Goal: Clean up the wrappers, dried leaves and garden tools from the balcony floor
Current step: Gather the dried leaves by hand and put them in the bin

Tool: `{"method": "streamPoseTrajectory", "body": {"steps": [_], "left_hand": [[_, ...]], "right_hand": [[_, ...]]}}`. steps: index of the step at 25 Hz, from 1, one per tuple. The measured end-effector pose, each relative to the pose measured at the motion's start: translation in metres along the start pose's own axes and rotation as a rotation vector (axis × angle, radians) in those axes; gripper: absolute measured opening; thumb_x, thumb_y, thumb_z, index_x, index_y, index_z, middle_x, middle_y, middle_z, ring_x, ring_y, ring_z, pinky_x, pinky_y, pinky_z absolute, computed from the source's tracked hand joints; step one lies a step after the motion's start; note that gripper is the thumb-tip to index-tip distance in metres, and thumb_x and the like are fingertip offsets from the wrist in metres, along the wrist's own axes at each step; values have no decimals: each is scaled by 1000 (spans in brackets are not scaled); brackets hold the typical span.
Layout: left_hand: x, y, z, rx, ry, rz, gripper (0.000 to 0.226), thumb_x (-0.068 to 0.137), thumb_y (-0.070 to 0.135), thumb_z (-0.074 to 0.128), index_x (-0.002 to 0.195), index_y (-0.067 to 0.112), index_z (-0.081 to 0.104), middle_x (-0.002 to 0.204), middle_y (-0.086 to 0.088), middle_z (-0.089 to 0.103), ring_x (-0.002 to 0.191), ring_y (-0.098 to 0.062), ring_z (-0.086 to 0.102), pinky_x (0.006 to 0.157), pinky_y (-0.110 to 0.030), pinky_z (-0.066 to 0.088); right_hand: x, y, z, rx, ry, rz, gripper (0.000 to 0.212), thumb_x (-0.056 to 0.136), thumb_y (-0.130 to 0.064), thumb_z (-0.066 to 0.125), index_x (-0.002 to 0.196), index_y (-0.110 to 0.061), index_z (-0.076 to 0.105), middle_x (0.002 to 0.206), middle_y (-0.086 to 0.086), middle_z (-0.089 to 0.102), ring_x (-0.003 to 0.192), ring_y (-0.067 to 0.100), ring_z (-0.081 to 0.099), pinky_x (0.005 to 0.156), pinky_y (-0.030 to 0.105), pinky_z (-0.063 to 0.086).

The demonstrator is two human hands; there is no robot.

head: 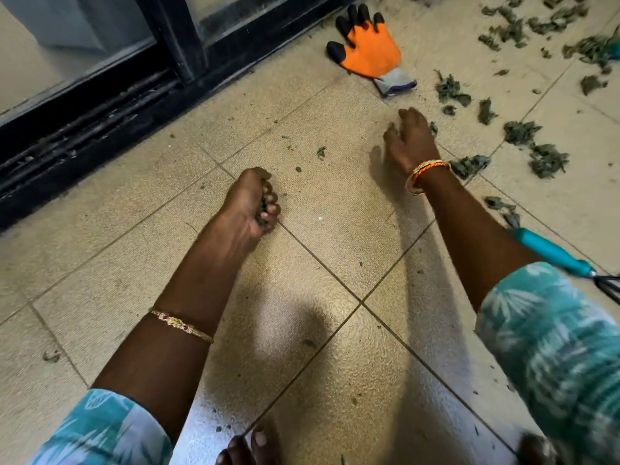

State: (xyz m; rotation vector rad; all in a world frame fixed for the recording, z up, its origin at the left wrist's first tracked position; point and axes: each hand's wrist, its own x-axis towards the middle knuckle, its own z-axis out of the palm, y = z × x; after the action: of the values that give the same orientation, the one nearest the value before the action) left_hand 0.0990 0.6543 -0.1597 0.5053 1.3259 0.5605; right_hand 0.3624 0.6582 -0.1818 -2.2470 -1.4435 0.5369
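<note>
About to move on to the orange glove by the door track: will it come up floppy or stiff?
Probably floppy: the glove lies flat on the tile with its grey cuff crumpled. The black coated fingertips may be a bit stiffer and grippy. It looks light, so a push would likely slide it, not roll it.

beige tiled floor (pixel 141 273) (dusty) | dark sliding-door track (pixel 84 129)

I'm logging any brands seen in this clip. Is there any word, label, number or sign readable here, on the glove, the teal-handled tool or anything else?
None can be read.
Orange glove: no print shows on the side facing up.
Teal-handled tool: plain handle, no visible marking.
Sleeves: leaf pattern only, no lettering.
Sliding door frame and floor tiles: no signs or numbers.
</note>
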Motion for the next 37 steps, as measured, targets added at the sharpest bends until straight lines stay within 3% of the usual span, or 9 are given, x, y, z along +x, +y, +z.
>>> {"method": "streamPoseTrajectory", "body": {"steps": [7, 12, 16, 20, 24, 28, 30, 33, 37], "left_hand": [[16, 17, -19, 10, 58, 4, 34, 87, 29, 47, 56, 23, 34, 45, 8, 34, 37, -7, 25, 33, -11, 17], [24, 8, -19, 15, 24, -2, 32, 92, 25, 46, 61, 22, 38, 45, 9, 38, 34, -5, 30, 30, -12, 20], [21, 5, -15, 22, 12, -5, 35, 93, 24, 46, 60, 22, 38, 45, 9, 39, 34, -5, 31, 30, -13, 22], [20, 6, -11, 33, -18, -39, 36, 94, 24, 46, 59, 22, 40, 46, 8, 41, 34, -5, 33, 30, -11, 22], [11, 0, 15, 148, -51, -73, 34, 97, 26, 46, 64, 19, 45, 46, 6, 45, 32, -5, 35, 31, -10, 22], [-12, 11, 67, 439, -101, 58, 38, 101, 27, 41, 72, 9, 57, 57, -1, 51, 30, -5, 39, 32, -11, 24], [-22, 32, 98, 464, -142, 98, 45, 103, 32, 36, 73, 7, 58, 57, -2, 48, 32, -7, 39, 33, -11, 24], [-40, 62, 148, 384, -189, 86, 51, 103, 40, 27, 72, 8, 52, 55, -3, 42, 36, -11, 36, 34, -11, 22], [-51, 78, 203, 446, -189, 101, 40, 100, 28, 32, 70, 9, 50, 57, -5, 42, 38, -13, 36, 34, -10, 22]], "right_hand": [[-21, -46, 61, -66, -58, -252, 63, 98, -39, 38, 146, -2, 21, 154, 19, 18, 143, 29, 14, 115, 31, 11], [-59, -72, 99, -115, -64, -655, 42, 94, -23, 42, 122, 5, 56, 126, 32, 51, 119, 45, 48, 100, 51, 42], [-79, -53, 95, -144, 6, -755, 42, 89, -18, 35, 105, 4, 67, 110, 24, 64, 103, 41, 61, 87, 39, 50], [-94, -28, 72, -248, 120, -676, 16, 76, 7, 57, 85, 2, 69, 89, 15, 67, 80, 33, 59, 61, 35, 54], [-86, -32, 53, -336, -59, -425, 20, 82, 5, 54, 90, -2, 71, 92, 15, 67, 89, 32, 59, 74, 36, 51], [-65, -37, -24, 413, -91, 136, 15, 79, 2, 67, 92, 1, 73, 76, 5, 71, 74, 14, 65, 76, 23, 54], [-55, -50, -67, 742, -168, 262, 17, 77, 9, 67, 94, 9, 69, 64, 0, 69, 66, 12, 64, 73, 22, 57], [-44, -77, -116, 725, -237, 240, 12, 76, 11, 66, 79, 0, 67, 66, 6, 66, 69, 20, 63, 77, 33, 58], [-29, -72, -154, 497, -51, 205, 32, 70, 1, 69, 84, -17, 47, 70, 11, 62, 64, 24, 59, 69, 43, 56]]}}
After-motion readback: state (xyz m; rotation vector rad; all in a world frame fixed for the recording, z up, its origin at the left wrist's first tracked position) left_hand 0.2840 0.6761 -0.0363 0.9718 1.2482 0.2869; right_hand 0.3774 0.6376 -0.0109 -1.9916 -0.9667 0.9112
